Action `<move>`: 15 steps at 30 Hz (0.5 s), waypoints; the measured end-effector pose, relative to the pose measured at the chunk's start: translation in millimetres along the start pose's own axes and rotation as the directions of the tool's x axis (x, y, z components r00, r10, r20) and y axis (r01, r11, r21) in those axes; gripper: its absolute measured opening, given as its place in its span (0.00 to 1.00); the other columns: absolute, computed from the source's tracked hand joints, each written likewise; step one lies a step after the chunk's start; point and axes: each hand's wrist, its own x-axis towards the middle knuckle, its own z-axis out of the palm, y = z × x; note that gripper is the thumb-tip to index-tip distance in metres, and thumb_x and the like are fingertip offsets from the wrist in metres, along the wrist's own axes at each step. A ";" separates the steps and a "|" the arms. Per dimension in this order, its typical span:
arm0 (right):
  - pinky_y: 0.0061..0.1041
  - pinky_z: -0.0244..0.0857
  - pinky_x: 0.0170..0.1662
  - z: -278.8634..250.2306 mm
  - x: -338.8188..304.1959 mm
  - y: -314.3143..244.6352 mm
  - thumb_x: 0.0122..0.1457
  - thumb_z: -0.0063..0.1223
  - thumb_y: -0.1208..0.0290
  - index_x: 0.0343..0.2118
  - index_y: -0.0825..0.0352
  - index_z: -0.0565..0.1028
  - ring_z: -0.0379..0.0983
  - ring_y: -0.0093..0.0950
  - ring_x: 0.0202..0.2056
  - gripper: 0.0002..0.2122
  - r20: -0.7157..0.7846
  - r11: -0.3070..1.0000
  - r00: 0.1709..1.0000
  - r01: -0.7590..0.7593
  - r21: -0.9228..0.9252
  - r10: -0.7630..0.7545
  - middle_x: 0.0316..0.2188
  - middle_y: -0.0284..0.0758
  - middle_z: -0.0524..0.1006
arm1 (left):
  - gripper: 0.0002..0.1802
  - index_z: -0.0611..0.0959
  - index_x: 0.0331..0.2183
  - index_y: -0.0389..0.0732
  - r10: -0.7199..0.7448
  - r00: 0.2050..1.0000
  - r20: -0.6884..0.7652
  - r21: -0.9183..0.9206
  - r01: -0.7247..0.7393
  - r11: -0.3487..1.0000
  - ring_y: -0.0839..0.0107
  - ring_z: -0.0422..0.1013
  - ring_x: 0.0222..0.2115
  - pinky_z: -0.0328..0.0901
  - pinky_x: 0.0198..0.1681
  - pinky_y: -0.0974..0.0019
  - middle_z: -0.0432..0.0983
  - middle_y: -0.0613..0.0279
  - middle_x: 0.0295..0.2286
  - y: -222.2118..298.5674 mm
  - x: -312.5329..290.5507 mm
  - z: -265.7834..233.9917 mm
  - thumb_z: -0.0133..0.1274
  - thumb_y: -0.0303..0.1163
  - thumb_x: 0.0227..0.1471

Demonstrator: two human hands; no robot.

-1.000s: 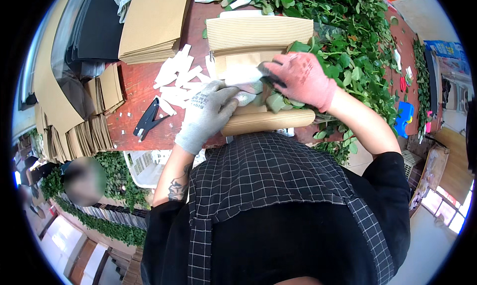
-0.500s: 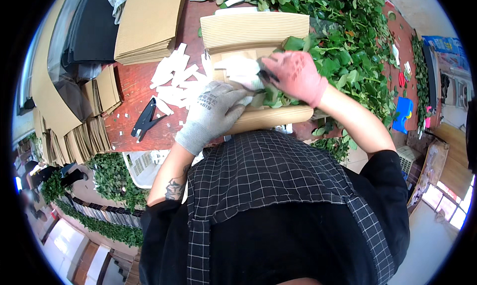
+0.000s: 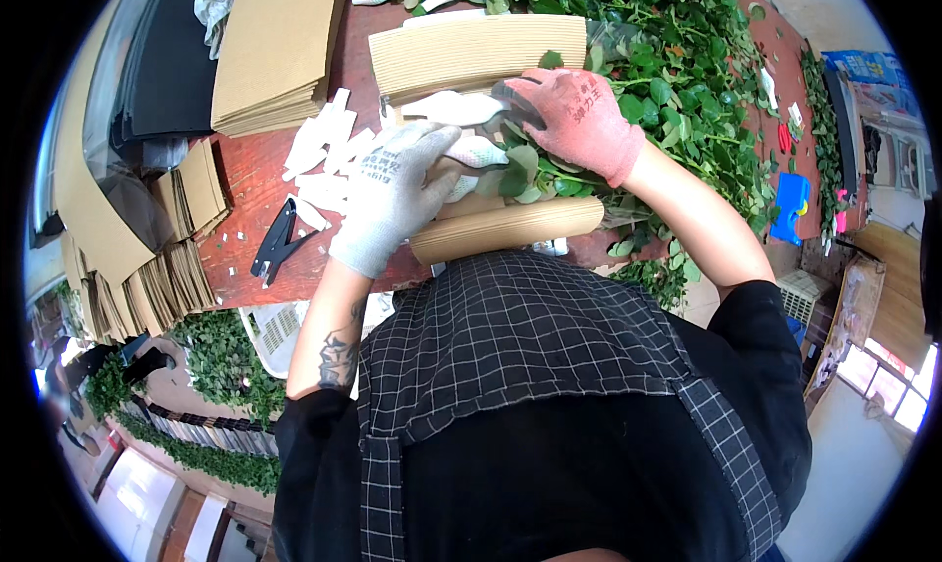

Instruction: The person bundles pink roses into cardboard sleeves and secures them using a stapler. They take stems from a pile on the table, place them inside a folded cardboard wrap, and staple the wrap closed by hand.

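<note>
My left hand (image 3: 392,189), in a pale grey glove, curls its fingers and thumb around a flower head in a white net sleeve (image 3: 478,151). Another white-sleeved flower head (image 3: 446,107) lies just beyond it. At that one's stem end, my right hand (image 3: 579,121), in a pink glove with dark fingertips, has its fingers closed; its fingertips are partly hidden. Both flower heads rest on a ribbed tan cardboard sheet (image 3: 476,54) that rises at the far side. Its near edge curls into a rounded fold (image 3: 515,227) against my apron. Green leaves (image 3: 520,175) stick out between my hands.
Left of my hands lie loose white sleeves (image 3: 329,145) and a black stapler (image 3: 279,238) on the red table (image 3: 231,258). Stacked tan cardboard (image 3: 280,47) and black sheets (image 3: 177,72) stand farther left. Leafy stems (image 3: 677,101) cover the right side, near a blue tool (image 3: 790,209).
My left hand has shifted slightly up and left, off the near fold. My right hand has moved up and left along the far flower head. Both sleeved heads show more plainly.
</note>
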 end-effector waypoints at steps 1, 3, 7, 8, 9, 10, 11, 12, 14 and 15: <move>0.34 0.69 0.38 1.6 -1.9 2.0 0.50 0.55 0.64 0.43 0.60 0.73 0.75 0.35 0.37 0.17 -0.001 1.000 1.000 -0.004 -0.004 0.004 0.33 0.35 0.75 | 0.20 0.81 0.41 0.40 0.008 0.999 0.041 0.023 -0.009 1.000 0.57 0.73 0.35 0.65 0.42 0.59 0.77 0.54 0.35 -1.8 3.4 1.8 0.59 0.30 0.42; 0.35 0.69 0.37 3.3 -4.2 5.7 0.50 0.54 0.64 0.41 0.60 0.73 0.75 0.36 0.36 0.15 -0.001 1.000 1.000 0.005 0.018 -0.005 0.32 0.35 0.75 | 0.20 0.81 0.41 0.41 0.062 0.996 0.066 0.005 -0.063 0.998 0.57 0.73 0.35 0.65 0.42 0.59 0.78 0.55 0.34 -0.3 12.2 0.3 0.59 0.31 0.41; 0.35 0.68 0.42 2.7 0.9 -1.4 0.49 0.56 0.65 0.46 0.64 0.73 0.74 0.36 0.39 0.20 0.217 0.997 0.973 -0.076 0.005 0.073 0.38 0.36 0.76 | 0.21 0.82 0.42 0.44 0.129 0.972 0.197 0.041 -0.140 0.989 0.58 0.72 0.34 0.64 0.41 0.59 0.77 0.56 0.29 14.0 24.2 -15.0 0.59 0.33 0.40; 0.35 0.69 0.42 4.4 1.6 -1.2 0.49 0.56 0.66 0.46 0.64 0.73 0.74 0.37 0.39 0.20 0.211 0.996 0.975 -0.083 0.028 0.075 0.38 0.36 0.76 | 0.21 0.82 0.42 0.44 0.127 0.973 0.195 0.048 -0.138 0.989 0.58 0.72 0.34 0.64 0.41 0.59 0.77 0.56 0.29 14.2 24.1 -13.4 0.59 0.33 0.40; 0.35 0.69 0.41 6.0 2.2 -1.6 0.49 0.57 0.66 0.46 0.63 0.73 0.74 0.37 0.39 0.20 0.206 0.995 0.976 -0.088 0.051 0.076 0.38 0.36 0.76 | 0.20 0.82 0.41 0.45 0.149 0.975 0.164 0.064 -0.162 0.985 0.58 0.72 0.34 0.64 0.40 0.59 0.76 0.57 0.29 13.2 22.7 -10.3 0.59 0.33 0.40; 0.35 0.69 0.41 7.9 0.4 0.5 0.49 0.57 0.66 0.46 0.63 0.73 0.74 0.37 0.39 0.20 0.201 0.994 0.976 -0.095 0.050 0.083 0.38 0.36 0.76 | 0.20 0.82 0.40 0.46 0.183 0.973 0.139 0.074 -0.194 0.978 0.58 0.71 0.33 0.64 0.39 0.59 0.75 0.58 0.28 14.7 26.3 -9.7 0.59 0.34 0.40; 0.35 0.69 0.41 9.6 -1.4 2.4 0.49 0.57 0.66 0.46 0.63 0.73 0.74 0.37 0.38 0.20 0.200 0.995 0.976 -0.095 0.039 0.085 0.37 0.36 0.76 | 0.20 0.82 0.40 0.46 0.189 0.972 0.143 0.075 -0.201 0.977 0.58 0.71 0.33 0.64 0.39 0.59 0.75 0.58 0.28 18.0 25.1 -13.5 0.59 0.34 0.40; 0.35 0.69 0.40 10.4 -2.1 3.4 0.49 0.57 0.66 0.46 0.63 0.73 0.75 0.36 0.38 0.20 0.199 0.995 0.976 -0.095 0.029 0.087 0.37 0.36 0.76 | 0.18 0.82 0.38 0.46 0.158 0.979 0.132 0.115 -0.174 0.978 0.58 0.71 0.32 0.63 0.38 0.58 0.75 0.58 0.27 24.8 19.1 -20.8 0.60 0.35 0.40; 0.35 0.69 0.40 12.1 -4.0 0.8 0.49 0.57 0.66 0.46 0.63 0.73 0.75 0.36 0.38 0.19 0.165 0.997 0.984 -0.078 0.017 0.074 0.36 0.36 0.76 | 0.16 0.82 0.35 0.44 0.078 0.991 0.111 0.135 -0.092 0.987 0.57 0.70 0.29 0.62 0.36 0.58 0.74 0.57 0.25 32.5 0.1 -25.5 0.60 0.38 0.40; 0.35 0.69 0.40 13.4 -4.5 -2.2 0.49 0.57 0.66 0.45 0.62 0.73 0.75 0.36 0.37 0.19 0.135 0.999 0.989 -0.054 0.001 0.053 0.35 0.36 0.76 | 0.16 0.82 0.35 0.44 0.079 0.990 0.119 0.133 -0.095 0.987 0.57 0.70 0.29 0.62 0.36 0.58 0.74 0.57 0.25 33.3 -8.5 -26.7 0.60 0.38 0.40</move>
